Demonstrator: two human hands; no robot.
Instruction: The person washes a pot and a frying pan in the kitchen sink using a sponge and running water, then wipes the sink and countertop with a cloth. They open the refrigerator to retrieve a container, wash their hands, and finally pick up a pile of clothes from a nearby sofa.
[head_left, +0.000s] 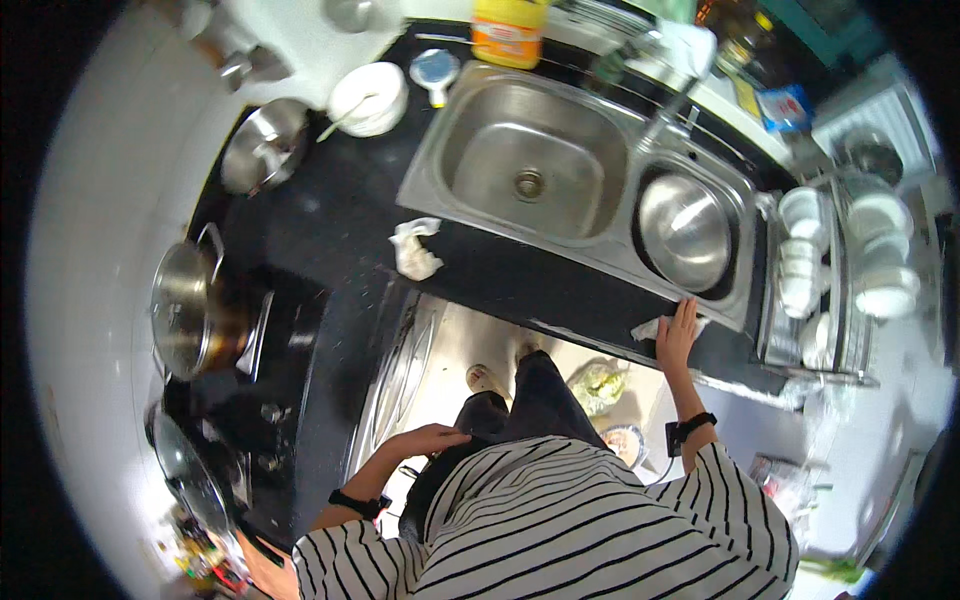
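My right hand (677, 335) lies flat on a white cloth or paper towel (646, 330) at the front strip of the black countertop (525, 262), just below the small sink basin. Part of that wipe is hidden under the palm. My left hand (433, 438) rests against my dark trousers at the thigh, with nothing visible in it. Ahead is a stainless steel double sink (536, 150). Its large left basin shows a drain, and a steel bowl (685, 232) sits in the smaller right basin. A crumpled white paper towel (417, 251) lies on the counter left of the sink.
A dish rack (799, 330) with white bowls stands at right. Along the left are a gas stove (277, 442), a glass-lidded pot (180, 307) and a steel basin (262, 146). A white bowl (369, 101) stands at the back. A bag of greens (600, 386) lies on the floor.
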